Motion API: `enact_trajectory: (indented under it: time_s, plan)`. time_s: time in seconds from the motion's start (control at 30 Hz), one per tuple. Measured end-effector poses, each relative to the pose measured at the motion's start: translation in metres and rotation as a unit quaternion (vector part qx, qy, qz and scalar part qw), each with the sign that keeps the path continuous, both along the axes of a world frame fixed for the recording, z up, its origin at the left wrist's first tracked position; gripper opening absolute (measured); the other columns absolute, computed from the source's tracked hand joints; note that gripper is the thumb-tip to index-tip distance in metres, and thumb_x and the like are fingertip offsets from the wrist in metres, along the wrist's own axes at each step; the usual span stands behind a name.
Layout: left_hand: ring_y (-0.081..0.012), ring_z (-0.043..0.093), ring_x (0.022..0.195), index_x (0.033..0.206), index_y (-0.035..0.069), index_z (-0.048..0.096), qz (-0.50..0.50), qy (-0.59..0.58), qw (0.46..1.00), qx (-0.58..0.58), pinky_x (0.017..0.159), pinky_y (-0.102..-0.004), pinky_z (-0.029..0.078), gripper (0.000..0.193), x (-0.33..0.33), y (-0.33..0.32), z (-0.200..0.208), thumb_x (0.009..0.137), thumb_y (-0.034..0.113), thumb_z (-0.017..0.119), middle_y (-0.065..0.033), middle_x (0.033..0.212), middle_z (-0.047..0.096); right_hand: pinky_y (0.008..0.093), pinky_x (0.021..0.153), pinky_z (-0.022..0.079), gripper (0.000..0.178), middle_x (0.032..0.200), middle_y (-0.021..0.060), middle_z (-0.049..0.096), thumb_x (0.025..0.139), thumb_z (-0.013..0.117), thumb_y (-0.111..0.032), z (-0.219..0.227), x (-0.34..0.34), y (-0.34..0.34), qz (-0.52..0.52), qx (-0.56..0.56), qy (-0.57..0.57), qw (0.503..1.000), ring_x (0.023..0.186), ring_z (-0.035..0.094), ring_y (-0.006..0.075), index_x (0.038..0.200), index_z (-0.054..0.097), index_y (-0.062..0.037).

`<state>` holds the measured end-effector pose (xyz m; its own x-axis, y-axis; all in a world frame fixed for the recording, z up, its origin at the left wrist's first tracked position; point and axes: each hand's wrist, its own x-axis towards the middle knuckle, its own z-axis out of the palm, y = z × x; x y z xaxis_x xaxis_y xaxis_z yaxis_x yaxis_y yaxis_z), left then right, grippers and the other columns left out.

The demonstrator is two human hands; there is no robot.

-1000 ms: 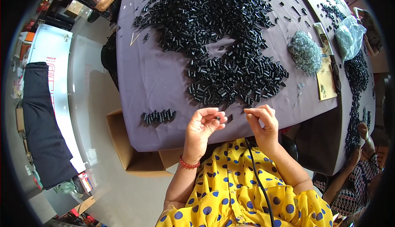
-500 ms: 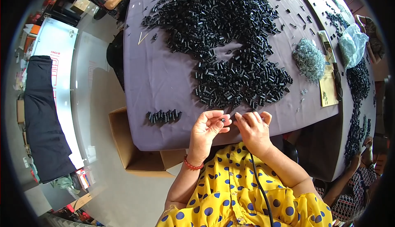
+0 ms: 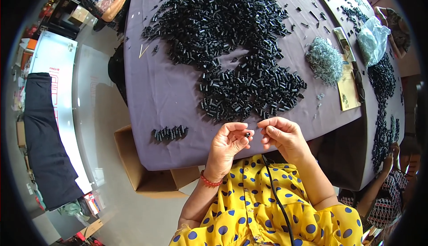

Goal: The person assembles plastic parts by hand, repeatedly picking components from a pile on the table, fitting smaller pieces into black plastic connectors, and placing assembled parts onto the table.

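Over the near edge of the table, my left hand (image 3: 225,147) pinches a small black plastic tube (image 3: 247,135) between thumb and fingertips, its end showing. Just right of it, my right hand (image 3: 287,140) has thumb and forefinger closed; whatever lies between them is too small to make out. The fingertips of the two hands are a short gap apart. Beyond them spreads a big heap of black plastic tubes (image 3: 249,85). At the near left, a small row of black pieces (image 3: 170,133) lies on the purple-grey tablecloth (image 3: 167,94).
A pile of small clear pieces (image 3: 324,61) sits right of the heap, by a yellow card (image 3: 349,90) and dark glasses (image 3: 359,85). An open cardboard box (image 3: 149,179) stands below the table's left corner. Other people work at the far left and right.
My right hand has turned, bringing its thumb into view, and lifted slightly off the left one. The left hand still holds the tube. The whole view has shifted a little.
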<state>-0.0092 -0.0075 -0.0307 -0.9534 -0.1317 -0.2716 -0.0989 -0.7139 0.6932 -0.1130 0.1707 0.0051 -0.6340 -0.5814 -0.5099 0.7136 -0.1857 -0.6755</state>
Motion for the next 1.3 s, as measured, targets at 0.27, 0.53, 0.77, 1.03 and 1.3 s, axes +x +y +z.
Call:
enact_trajectory:
  time_s: [0.27,0.53,0.77,1.03,1.3]
  plan:
    - [-0.0134,0.068,0.102,0.122,0.003,0.059,-0.013,-0.034,0.999,-0.033,0.085,-0.0282,0.056,0.030,-0.009,0.009,0.010,0.095,0.008,0.071,-0.0080,0.113,0.071,0.0238,0.059,0.056,0.018,0.091,0.0062,0.071,0.098,0.068,-0.015,-0.008,-0.003,0.015,0.035,-0.016,-0.031,0.999,0.069,0.067,0.0115,0.108,0.069,-0.0001]
    - [-0.0122,0.067,0.104,0.123,0.004,0.059,-0.021,-0.045,0.997,-0.051,0.086,-0.0257,0.055,0.030,-0.008,0.008,0.010,0.096,0.008,0.071,-0.0073,0.114,0.071,0.0238,0.063,0.057,0.018,0.088,0.0045,0.071,0.098,0.069,-0.012,-0.010,-0.004,0.018,0.021,-0.030,-0.036,0.999,0.073,0.068,0.0112,0.112,0.069,-0.0003]
    - [-0.0111,0.066,0.106,0.125,0.003,0.058,-0.025,-0.053,0.998,-0.037,0.092,-0.0241,0.054,0.031,-0.008,0.008,0.013,0.096,0.005,0.070,-0.0069,0.115,0.070,0.0246,0.067,0.059,0.018,0.091,0.0046,0.072,0.096,0.070,-0.011,-0.004,-0.002,0.014,0.020,-0.019,-0.065,0.998,0.077,0.069,0.0118,0.112,0.069,-0.0015]
    - [-0.0095,0.063,0.105,0.125,0.002,0.058,-0.028,-0.054,0.996,-0.058,0.094,-0.0237,0.053,0.031,-0.008,0.011,0.014,0.096,0.002,0.069,-0.0056,0.114,0.068,0.0259,0.069,0.057,0.017,0.092,0.0064,0.072,0.095,0.071,-0.007,-0.002,0.000,0.012,-0.007,0.010,-0.005,1.000,0.075,0.069,0.0135,0.110,0.070,-0.0004]
    - [-0.0083,0.062,0.104,0.124,0.003,0.059,-0.026,-0.061,0.996,-0.063,0.094,-0.0223,0.052,0.031,-0.007,0.011,0.015,0.096,0.001,0.069,-0.0033,0.112,0.067,0.0274,0.077,0.056,0.018,0.099,0.0063,0.072,0.093,0.072,-0.006,-0.009,0.003,0.010,-0.021,-0.019,0.062,0.998,0.080,0.067,0.0137,0.110,0.070,-0.0001]
